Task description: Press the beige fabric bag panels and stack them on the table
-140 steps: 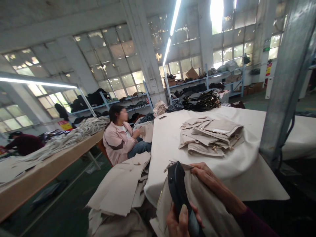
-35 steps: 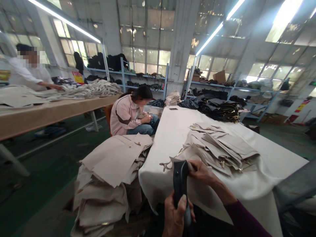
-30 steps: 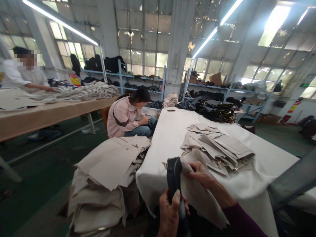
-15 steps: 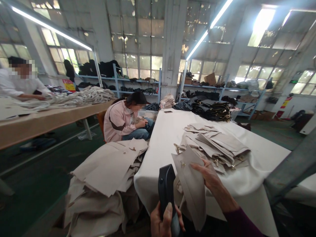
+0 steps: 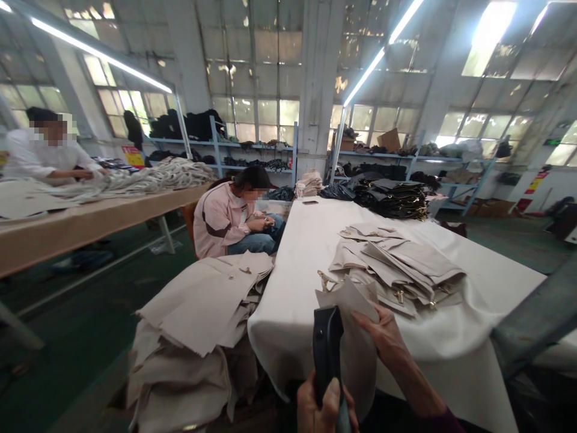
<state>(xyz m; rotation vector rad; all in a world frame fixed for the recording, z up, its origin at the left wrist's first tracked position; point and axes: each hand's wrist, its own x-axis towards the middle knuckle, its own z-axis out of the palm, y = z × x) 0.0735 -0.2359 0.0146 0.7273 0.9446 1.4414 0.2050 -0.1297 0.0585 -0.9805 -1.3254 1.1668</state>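
Observation:
At the bottom of the view, my left hand (image 5: 325, 408) is wrapped round a black hand-held tool (image 5: 326, 346) with a curved head and a greyish lower handle; its exact kind is unclear. Beside it hangs a beige flat bag piece (image 5: 360, 361), pinched at its right edge by my right hand (image 5: 386, 338). The tool's head overlaps the piece's left side from my viewpoint, and whether they touch I cannot tell. Just beyond on the table lies a loose pile of similar beige pieces (image 5: 408, 261) with gold-coloured metal fittings.
A white-covered table (image 5: 306, 240) stretches ahead. Left of it rises a tall beige stack (image 5: 202, 307). A seated person (image 5: 225, 219) works behind that stack, and another person (image 5: 49, 150) stands at the far-left table. A black stack (image 5: 392, 198) sits at the table's far end.
The tool in my left hand has shifted right and now covers more of the beige piece, including its metal fitting. The piece sits slightly lower. The whole view has drifted slightly.

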